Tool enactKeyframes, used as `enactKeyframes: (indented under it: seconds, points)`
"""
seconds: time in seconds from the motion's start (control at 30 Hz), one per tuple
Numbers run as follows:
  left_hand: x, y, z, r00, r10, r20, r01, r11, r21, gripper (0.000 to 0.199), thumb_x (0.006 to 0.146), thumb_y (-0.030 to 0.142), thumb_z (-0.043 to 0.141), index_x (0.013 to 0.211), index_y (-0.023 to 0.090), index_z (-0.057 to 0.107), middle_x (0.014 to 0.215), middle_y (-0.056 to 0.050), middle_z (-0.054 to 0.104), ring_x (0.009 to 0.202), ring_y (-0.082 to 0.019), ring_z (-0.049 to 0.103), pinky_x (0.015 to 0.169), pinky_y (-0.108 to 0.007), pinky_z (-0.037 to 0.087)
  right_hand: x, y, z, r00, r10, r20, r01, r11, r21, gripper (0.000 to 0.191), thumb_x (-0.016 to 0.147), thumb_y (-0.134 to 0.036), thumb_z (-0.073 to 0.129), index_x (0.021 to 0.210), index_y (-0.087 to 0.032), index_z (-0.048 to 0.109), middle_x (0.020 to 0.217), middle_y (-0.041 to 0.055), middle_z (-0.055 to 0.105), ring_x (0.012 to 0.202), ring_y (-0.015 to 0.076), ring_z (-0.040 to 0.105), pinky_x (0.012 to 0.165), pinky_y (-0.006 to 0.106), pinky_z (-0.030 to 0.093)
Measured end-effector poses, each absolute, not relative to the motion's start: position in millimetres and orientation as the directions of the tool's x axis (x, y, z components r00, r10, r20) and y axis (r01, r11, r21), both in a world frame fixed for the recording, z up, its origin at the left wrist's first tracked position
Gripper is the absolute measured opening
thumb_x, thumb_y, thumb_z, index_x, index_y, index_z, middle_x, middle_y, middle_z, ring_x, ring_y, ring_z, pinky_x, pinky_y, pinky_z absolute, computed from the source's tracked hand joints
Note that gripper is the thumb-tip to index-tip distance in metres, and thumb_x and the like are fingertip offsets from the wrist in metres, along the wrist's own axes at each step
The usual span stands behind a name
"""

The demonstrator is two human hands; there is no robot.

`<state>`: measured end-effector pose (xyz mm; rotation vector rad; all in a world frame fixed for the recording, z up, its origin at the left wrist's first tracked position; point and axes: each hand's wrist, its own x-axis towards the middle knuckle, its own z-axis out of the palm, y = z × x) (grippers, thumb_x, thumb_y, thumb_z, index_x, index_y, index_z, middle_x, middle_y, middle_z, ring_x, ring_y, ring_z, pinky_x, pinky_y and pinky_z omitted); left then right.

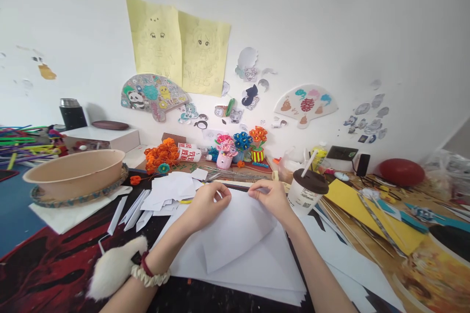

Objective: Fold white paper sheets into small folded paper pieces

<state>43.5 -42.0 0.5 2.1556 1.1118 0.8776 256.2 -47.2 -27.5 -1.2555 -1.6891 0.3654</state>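
Note:
A white sheet of paper [235, 234] is raised at its far edge above a stack of white sheets [271, 274]. My left hand [211, 205] pinches the sheet's upper left edge between thumb and fingers. At the upper right edge, my right hand [270, 198] grips the same sheet in a pinch. The sheet's near corner hangs down over the stack. Left of the stack are cut white paper pieces [171, 190] and narrow folded paper strips [134, 210]. A scrunchie [150, 276] is round my left wrist.
A lidded cup with a straw [304, 195] stands just right of my right hand. At the left is a beige basin [75, 173]. A fluffy white object [117, 266] lies beside my left forearm. Yellow card [374, 215] and thin sticks lie at the right; craft flowers [225, 149] stand behind.

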Motion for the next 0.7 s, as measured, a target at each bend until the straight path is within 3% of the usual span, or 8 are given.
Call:
enactKeyframes:
  seconds: [0.13, 0.23, 0.47, 0.7]
  points:
    - [43.6, -42.1, -1.2, 0.447, 0.853, 0.271, 0.513, -0.492, 0.703, 0.019, 0.075, 0.031, 0.048, 0.073, 0.018, 0.062, 0.068, -0.001, 0.064, 0.061, -0.014, 0.055, 0.055, -0.024, 0.040, 248.3, -48.9, -26.2, -0.111, 0.818, 0.564, 0.697, 0.469, -0.543, 0.004, 0.073, -0.028, 0.068, 0.072, -0.025, 0.071, 0.081, 0.0032, 0.073, 0.080, 0.0228, 0.063, 0.087, 0.042, 0.036]
    - [44.2, -41.9, -3.8, 0.455, 0.843, 0.286, 0.513, -0.511, 0.690, 0.017, 0.076, 0.028, 0.048, 0.074, 0.018, 0.062, 0.070, -0.001, 0.065, 0.060, -0.013, 0.054, 0.054, -0.024, 0.039, 236.6, -52.2, -24.9, -0.232, 0.803, 0.549, 0.692, 0.533, -0.487, 0.004, 0.076, -0.029, 0.068, 0.076, -0.026, 0.070, 0.083, 0.0014, 0.073, 0.080, 0.0207, 0.063, 0.091, 0.042, 0.031]
    - [47.8, -43.2, -7.0, 0.465, 0.842, 0.274, 0.540, -0.515, 0.666, 0.015, 0.075, 0.027, 0.049, 0.074, 0.018, 0.061, 0.076, -0.003, 0.065, 0.062, -0.014, 0.055, 0.055, -0.024, 0.040, 220.4, -55.4, -27.4, -0.258, 0.802, 0.538, 0.628, 0.562, -0.538, 0.006, 0.074, -0.025, 0.070, 0.069, -0.023, 0.069, 0.073, 0.0016, 0.069, 0.072, 0.0189, 0.061, 0.074, 0.032, 0.039]
    - [48.2, -43.1, -8.0, 0.464, 0.846, 0.265, 0.538, -0.506, 0.674, 0.015, 0.075, 0.027, 0.050, 0.075, 0.018, 0.061, 0.075, -0.002, 0.065, 0.063, -0.014, 0.055, 0.056, -0.024, 0.039, 219.5, -54.6, -29.1, -0.211, 0.809, 0.549, 0.618, 0.546, -0.566, 0.007, 0.072, -0.021, 0.072, 0.066, -0.022, 0.069, 0.071, 0.0009, 0.068, 0.069, 0.0180, 0.061, 0.069, 0.030, 0.040]
